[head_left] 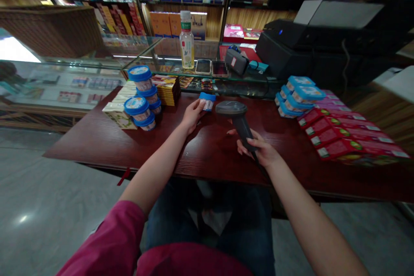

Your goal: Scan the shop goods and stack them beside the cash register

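Shirt (190, 261) nearest | left hand (193, 116) outstretched, fingers gripping tub (208, 102) | right hand (261, 148) clasping tilted scanner (242, 127) | bottle (186, 49) beyond

I sit at a glossy, dark red-brown tabletop (213, 151). Toward its left edge I have pale boxes (117, 114), with round tubs (141, 116) stacked just beside them; yellow packs (173, 90) stand near the far edge. Square tubs (299, 95) are piled by that edge, right of the middle. Red boxes (346, 133) fill the right side, purple packs (333, 100) behind them.
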`<state>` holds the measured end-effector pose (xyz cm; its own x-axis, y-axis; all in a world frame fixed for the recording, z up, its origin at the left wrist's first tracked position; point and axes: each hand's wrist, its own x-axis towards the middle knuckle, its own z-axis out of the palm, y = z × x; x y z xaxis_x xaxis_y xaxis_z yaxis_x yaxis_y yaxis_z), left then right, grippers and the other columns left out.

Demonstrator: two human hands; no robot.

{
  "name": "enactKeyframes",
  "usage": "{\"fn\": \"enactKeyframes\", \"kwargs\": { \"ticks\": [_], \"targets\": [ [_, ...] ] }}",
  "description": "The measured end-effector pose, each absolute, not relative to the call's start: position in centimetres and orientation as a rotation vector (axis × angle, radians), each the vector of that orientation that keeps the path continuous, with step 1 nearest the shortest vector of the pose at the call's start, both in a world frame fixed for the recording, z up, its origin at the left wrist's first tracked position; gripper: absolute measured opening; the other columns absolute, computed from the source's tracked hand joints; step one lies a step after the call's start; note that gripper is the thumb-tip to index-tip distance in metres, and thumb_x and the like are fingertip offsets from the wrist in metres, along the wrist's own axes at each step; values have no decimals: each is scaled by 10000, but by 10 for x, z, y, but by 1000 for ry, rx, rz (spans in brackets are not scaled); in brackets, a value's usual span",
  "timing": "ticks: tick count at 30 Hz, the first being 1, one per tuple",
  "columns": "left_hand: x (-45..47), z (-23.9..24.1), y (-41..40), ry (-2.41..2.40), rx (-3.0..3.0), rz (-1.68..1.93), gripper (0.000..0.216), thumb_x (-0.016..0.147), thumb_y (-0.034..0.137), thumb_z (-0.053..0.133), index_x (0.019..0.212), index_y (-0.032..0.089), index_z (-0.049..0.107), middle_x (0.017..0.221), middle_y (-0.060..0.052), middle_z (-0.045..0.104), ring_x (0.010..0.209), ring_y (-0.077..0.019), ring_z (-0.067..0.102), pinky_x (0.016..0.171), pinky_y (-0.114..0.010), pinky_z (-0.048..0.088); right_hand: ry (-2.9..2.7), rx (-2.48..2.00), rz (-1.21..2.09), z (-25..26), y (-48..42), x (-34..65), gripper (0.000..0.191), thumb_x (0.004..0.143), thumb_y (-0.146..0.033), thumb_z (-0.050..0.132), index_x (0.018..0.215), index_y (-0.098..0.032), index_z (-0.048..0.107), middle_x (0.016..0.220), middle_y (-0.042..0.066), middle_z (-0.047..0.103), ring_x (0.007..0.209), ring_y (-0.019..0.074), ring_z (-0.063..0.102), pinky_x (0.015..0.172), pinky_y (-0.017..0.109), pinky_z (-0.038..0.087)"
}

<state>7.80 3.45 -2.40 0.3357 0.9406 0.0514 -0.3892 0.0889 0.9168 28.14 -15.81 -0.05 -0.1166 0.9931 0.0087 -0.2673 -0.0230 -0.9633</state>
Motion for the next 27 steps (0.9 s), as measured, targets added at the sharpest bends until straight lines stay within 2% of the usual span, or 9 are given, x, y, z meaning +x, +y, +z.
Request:
{"fn": "enactKeyframes", "kwargs": {
  "ticks": [2,5,7,11,16,21,23,25,27],
  "targets": [
    [76,-22,33,691,1028,1121,451,855,443,808,1226,214,692,1215,-80,742,1172,-211,691,1076,-382,519,-1075,-959,1389,-2,-159,282,476,747,-444,755,1180,-246,737,1377,114,701,529,111,486,524,321,466],
    [71,-19,29,706,1035,1139,670,849,406,810,1458,312,548,1164,-44,741,1103,-187,709,1014,-367,551,-1057,-962,1323,-2,-162,282,430,776,-443,732,1162,-253,738,1378,104,704,545,115,509,543,319,489],
    [67,-18,24,704,1113,1132,747,840,402,805,1511,332,484,1113,-33,732,1060,-181,717,987,-359,563,-1030,-969,1247,-2,-164,283,397,798,-435,723,1152,-257,734,1388,95,702,565,117,532,549,310,500],
    [64,-21,16,749,1416,1163,697,759,396,839,1383,260,559,1104,-43,703,1056,-201,703,989,-381,574,-927,-967,1039,-1,-174,291,370,824,-388,754,1171,-271,709,1413,76,692,571,98,562,610,309,555],
    [86,-25,7,736,1748,1061,587,670,365,882,1165,216,606,1153,-72,712,1094,-236,702,1017,-428,565,-835,-1058,816,-4,-208,327,540,759,-357,850,1260,-267,671,1302,77,746,550,97,581,591,312,570],
    [155,-29,-17,573,1885,900,554,719,336,876,1191,235,603,1252,-87,729,1169,-258,708,1076,-442,527,-784,-1172,541,-8,-239,364,720,741,-381,864,1409,-297,612,1240,74,765,564,116,588,542,305,557],
    [192,-28,-30,489,1969,823,523,778,326,840,1235,234,605,1277,-96,726,1180,-261,705,1075,-433,524,-742,-1208,364,-8,-243,369,735,774,-382,840,1456,-300,580,1250,82,758,660,154,657,565,301,570],
    [229,-25,-42,416,2100,765,482,841,300,786,1285,228,615,1297,-107,718,1181,-267,698,1066,-423,521,-716,-1227,191,-9,-244,369,756,810,-372,814,1507,-294,531,1282,99,742,895,230,736,643,314,605],
    [260,-20,-52,372,2239,725,475,885,292,745,1341,236,623,1312,-112,709,1187,-279,686,1060,-419,515,-716,-1240,73,-9,-244,368,790,835,-362,793,1554,-288,473,1316,118,722,1135,294,720,769,370,639]
  ]
}}
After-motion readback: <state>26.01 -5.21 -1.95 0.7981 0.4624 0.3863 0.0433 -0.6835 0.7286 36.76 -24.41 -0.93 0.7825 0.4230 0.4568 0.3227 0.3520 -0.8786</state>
